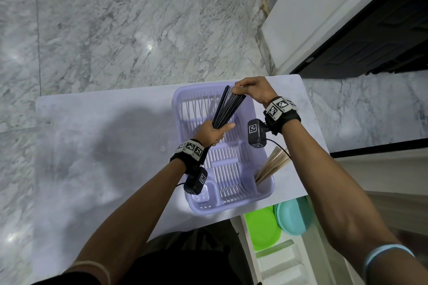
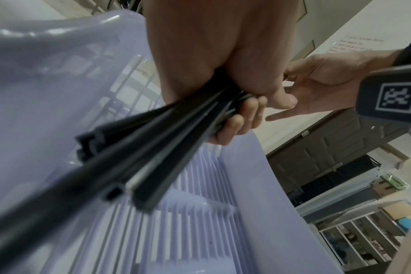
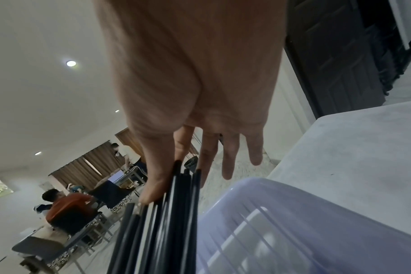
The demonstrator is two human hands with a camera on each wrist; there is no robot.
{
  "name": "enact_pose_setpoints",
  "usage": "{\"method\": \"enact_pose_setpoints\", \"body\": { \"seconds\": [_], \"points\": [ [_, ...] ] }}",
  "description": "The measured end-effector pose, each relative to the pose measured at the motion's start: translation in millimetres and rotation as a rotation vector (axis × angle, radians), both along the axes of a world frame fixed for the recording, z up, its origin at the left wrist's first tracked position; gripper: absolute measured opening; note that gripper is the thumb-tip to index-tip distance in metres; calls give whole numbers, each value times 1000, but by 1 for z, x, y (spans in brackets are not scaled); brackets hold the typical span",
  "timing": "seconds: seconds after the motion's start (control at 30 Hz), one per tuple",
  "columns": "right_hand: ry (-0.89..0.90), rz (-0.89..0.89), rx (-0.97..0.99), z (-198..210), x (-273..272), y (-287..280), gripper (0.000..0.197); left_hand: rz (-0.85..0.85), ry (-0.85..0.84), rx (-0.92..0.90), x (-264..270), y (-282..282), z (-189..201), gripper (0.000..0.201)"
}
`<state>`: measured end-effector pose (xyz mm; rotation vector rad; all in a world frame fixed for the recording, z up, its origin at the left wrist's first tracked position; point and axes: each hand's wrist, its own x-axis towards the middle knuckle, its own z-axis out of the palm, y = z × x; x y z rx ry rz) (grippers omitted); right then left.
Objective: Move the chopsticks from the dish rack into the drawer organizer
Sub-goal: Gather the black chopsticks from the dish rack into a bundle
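Both forearms reached forward over the lilac dish rack (image 1: 183, 109) that sat on the white table (image 1: 104, 122). The left hand (image 1: 212, 133) was held low above the rack's middle, its fingers (image 2: 232, 128) and thumb curled tight round the near part of a bundle of black chopsticks (image 1: 228, 109); the sticks' lower ends stuck out past the wrist toward the left wrist camera. From that grip the bundle fanned upward and away. The right hand (image 1: 251, 89), wrist bent and knuckles up, was at the far ends of the sticks: in the right wrist view the thumb (image 3: 153, 178) lay along one side of the tips and the index and middle fingers were against the other, while the ring and little fingers stretched out straight and free. The chopsticks were thus held between the two hands, above the rack. A set of pale wooden chopsticks (image 1: 272, 165) leaned in the rack's near right corner. Below the table edge, the open drawer showed a white organizer (image 1: 284, 259) with green and teal plates (image 1: 291, 217) beside it.
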<state>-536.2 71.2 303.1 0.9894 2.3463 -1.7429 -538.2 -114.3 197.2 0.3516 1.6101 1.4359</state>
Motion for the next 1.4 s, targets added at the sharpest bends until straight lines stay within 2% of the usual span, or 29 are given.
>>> {"method": "enact_pose_setpoints", "body": {
  "seconds": [0.27,0.4,0.47,0.57,0.7,0.8,0.87,0.97,1.03,1.13,1.23,1.27,1.4],
  "points": [
    [-44,-52,21,19,1,10,13,-89,63,-103,-8,-6,-13,45],
    [-6,-82,-1,14,5,7,9,-102,44,-105,-6,0,-9,43],
    [38,-174,-58,14,2,3,14,-93,51,-130,-8,2,-8,41],
    [152,-403,-147,26,-3,10,21,-80,66,-156,-7,-5,-16,40],
    [307,-605,-82,46,-6,25,24,-44,67,-148,-2,-17,-28,53],
    [460,-756,3,56,-11,32,23,-23,43,-125,2,-21,-28,54],
    [506,-720,50,56,-14,30,24,-7,37,-114,5,-22,-27,54],
    [475,-638,58,51,-16,18,31,19,35,-129,6,-21,-25,55],
    [464,-685,61,50,-17,14,33,39,35,-142,4,-21,-22,54],
    [330,-702,38,47,-18,8,30,85,53,-133,1,-24,-21,52],
    [89,-435,136,33,-14,-7,9,82,72,-121,2,-25,-22,51],
    [41,-340,157,27,-11,-14,7,74,70,-115,2,-25,-22,51],
    [-89,-84,154,-1,-4,-32,34,63,14,-90,2,-24,-24,41]
  ]
}}
